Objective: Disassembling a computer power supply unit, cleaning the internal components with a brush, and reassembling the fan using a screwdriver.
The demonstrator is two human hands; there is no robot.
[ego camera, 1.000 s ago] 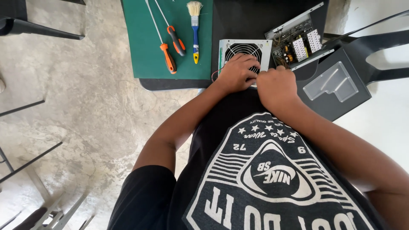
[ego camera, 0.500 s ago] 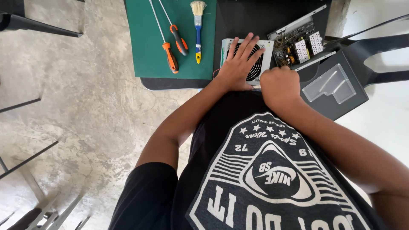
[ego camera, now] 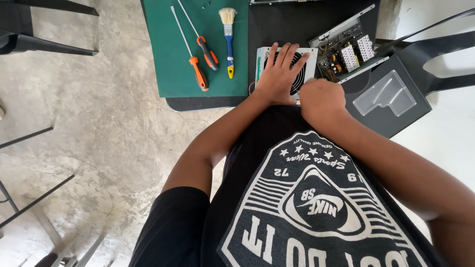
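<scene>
Hands on a power supply unit at the near edge of a dark table. Left hand lies flat, fingers spread, on the fan cover, a pale metal panel with a round black grille; nothing gripped. Right hand is clenched into a fist just beside the left hand, at the panel's near right corner; whether it holds anything cannot be told. Open metal case with circuit board sits beyond the right hand, touching the panel. Well left of the left hand, on a green mat: two orange-handled screwdrivers and a blue-and-yellow brush, lying side by side.
</scene>
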